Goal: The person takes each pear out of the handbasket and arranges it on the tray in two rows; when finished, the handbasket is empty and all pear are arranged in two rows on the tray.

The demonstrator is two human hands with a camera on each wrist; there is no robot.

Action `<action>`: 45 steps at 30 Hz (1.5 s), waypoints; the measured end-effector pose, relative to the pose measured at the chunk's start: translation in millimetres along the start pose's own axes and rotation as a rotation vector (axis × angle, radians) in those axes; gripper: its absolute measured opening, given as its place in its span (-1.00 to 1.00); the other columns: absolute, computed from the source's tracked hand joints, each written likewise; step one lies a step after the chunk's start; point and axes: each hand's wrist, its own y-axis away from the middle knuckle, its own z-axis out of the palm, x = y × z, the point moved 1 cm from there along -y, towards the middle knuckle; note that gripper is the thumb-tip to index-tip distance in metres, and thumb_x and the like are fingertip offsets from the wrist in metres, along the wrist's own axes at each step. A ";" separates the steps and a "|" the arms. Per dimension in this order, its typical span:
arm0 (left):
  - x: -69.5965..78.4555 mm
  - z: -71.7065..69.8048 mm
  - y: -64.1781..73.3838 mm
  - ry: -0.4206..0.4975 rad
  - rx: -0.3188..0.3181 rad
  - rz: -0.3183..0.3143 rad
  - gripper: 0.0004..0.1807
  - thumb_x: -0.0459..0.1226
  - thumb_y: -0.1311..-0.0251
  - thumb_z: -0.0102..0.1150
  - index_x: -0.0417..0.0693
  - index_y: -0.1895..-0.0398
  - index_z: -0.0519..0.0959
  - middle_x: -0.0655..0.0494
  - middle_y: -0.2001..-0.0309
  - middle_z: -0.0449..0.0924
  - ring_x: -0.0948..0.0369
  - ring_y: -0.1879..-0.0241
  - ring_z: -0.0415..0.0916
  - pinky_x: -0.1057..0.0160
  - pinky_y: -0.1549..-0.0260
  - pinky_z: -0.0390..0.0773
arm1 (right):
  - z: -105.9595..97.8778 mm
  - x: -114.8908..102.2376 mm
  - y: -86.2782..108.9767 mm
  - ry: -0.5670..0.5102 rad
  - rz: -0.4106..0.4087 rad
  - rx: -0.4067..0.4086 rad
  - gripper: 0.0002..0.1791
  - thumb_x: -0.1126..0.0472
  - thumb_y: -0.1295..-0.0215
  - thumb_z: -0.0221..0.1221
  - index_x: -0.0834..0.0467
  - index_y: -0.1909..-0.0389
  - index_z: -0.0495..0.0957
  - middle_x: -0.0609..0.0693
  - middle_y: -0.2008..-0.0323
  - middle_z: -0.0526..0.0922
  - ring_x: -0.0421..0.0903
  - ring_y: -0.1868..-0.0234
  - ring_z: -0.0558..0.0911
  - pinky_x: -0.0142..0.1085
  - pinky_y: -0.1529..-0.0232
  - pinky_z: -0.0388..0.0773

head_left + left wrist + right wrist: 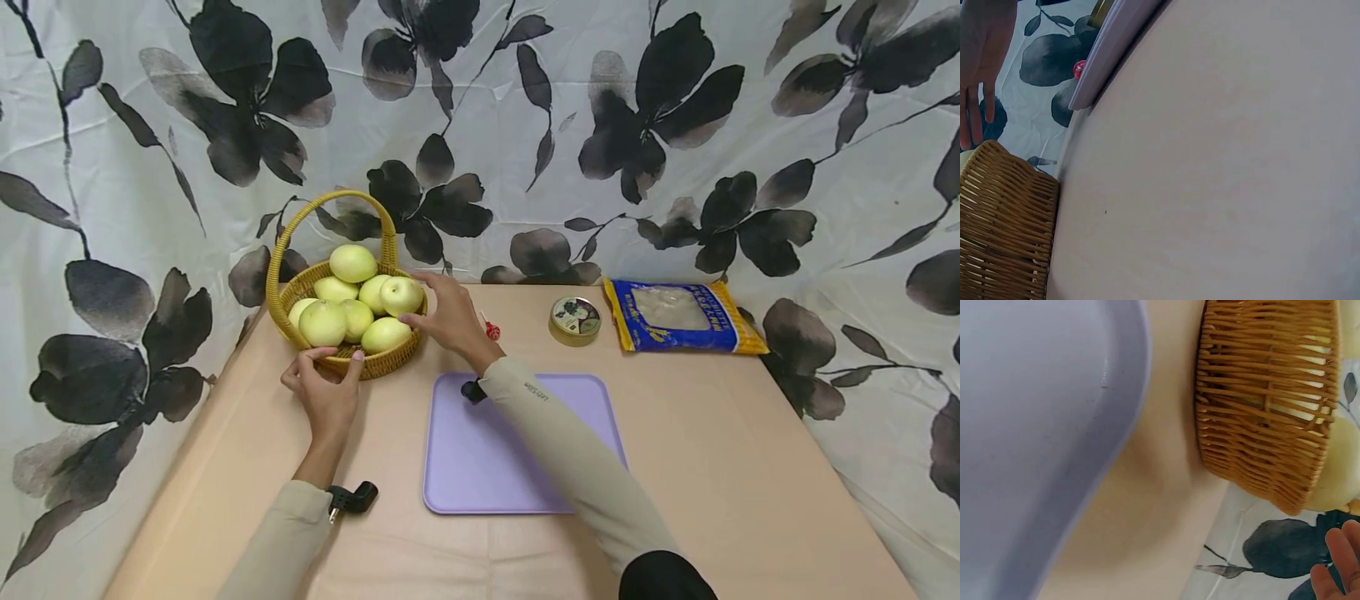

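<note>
A yellow woven basket (pixel 386 360) with a tall arched handle stands at the left of the table, filled with several pale green round fruits (pixel 353 263). At its front rim is my left hand (pixel 324 398), thumb and fingers spread apart against the wicker. My right hand (pixel 450 321) reaches to the basket's right side, its thumb near the rim and its fingers beside the rightmost fruit. In the left wrist view the fingers of the right hand (pixel 982 75) extend fairly straight above the basket (pixel 1007 231). The right wrist view shows the basket's woven side (pixel 1266 400) and a few fingertips (pixel 1335 556).
A purple tray (pixel 480 483) lies mid-table, under my right forearm. Behind it are a small red item (pixel 491 331), a round tin (pixel 575 322) and a blue-and-yellow packet (pixel 678 337). A floral cloth (pixel 525 125) hangs behind the table.
</note>
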 end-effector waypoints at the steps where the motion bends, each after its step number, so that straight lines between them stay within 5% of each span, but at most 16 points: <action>1: -0.1 -0.1 -0.3 -0.002 0.002 -0.001 -0.48 -0.15 -0.26 0.50 -0.18 -0.12 0.46 -0.06 -0.25 0.07 -0.07 -0.27 0.21 0.05 -0.27 0.29 | 2.2 0.4 -2.4 -0.001 0.013 -0.006 -0.16 -0.04 -0.21 0.55 0.06 -0.48 0.48 -0.02 -0.41 0.61 -0.01 -0.50 0.49 -0.10 -0.55 0.37; 11: -1.6 0.8 -1.0 -0.001 0.011 0.005 -0.49 -0.17 -0.25 0.50 -0.18 -0.10 0.46 -0.06 -0.24 0.08 -0.06 -0.33 0.18 -0.01 -0.40 0.22 | 21.8 4.1 -20.9 0.013 0.036 -0.035 -0.17 0.05 -0.19 0.58 0.05 -0.47 0.49 -0.04 -0.41 0.61 -0.02 -0.47 0.52 -0.16 -0.51 0.40; 24: -2.9 2.3 -0.3 -0.001 0.004 -0.006 -0.49 -0.18 -0.26 0.49 -0.15 -0.13 0.45 -0.07 -0.26 0.05 -0.10 -0.32 0.19 -0.03 -0.38 0.23 | 24.7 -2.9 -20.4 0.016 0.080 0.041 -0.27 0.11 -0.19 0.58 0.06 -0.39 0.56 0.01 -0.32 0.67 0.00 -0.37 0.59 -0.12 -0.40 0.49; 34: -2.6 0.8 -0.8 0.005 0.003 -0.012 -0.48 -0.17 -0.25 0.49 -0.14 -0.13 0.45 -0.07 -0.26 0.03 -0.13 -0.34 0.19 -0.05 -0.42 0.21 | 12.0 -4.2 -8.3 -0.227 0.098 0.127 -0.31 0.19 -0.18 0.58 0.09 -0.34 0.58 0.02 -0.26 0.68 -0.03 -0.25 0.65 -0.13 -0.28 0.66; 45: -2.4 0.3 -0.1 0.011 0.006 -0.005 -0.47 -0.18 -0.24 0.50 -0.16 -0.14 0.45 -0.08 -0.26 0.04 -0.12 -0.33 0.19 -0.03 -0.39 0.22 | -12.9 -6.7 17.3 -0.330 0.097 0.155 -0.34 0.18 -0.12 0.61 0.03 -0.26 0.62 -0.06 -0.19 0.71 -0.06 -0.16 0.71 -0.34 -0.19 0.67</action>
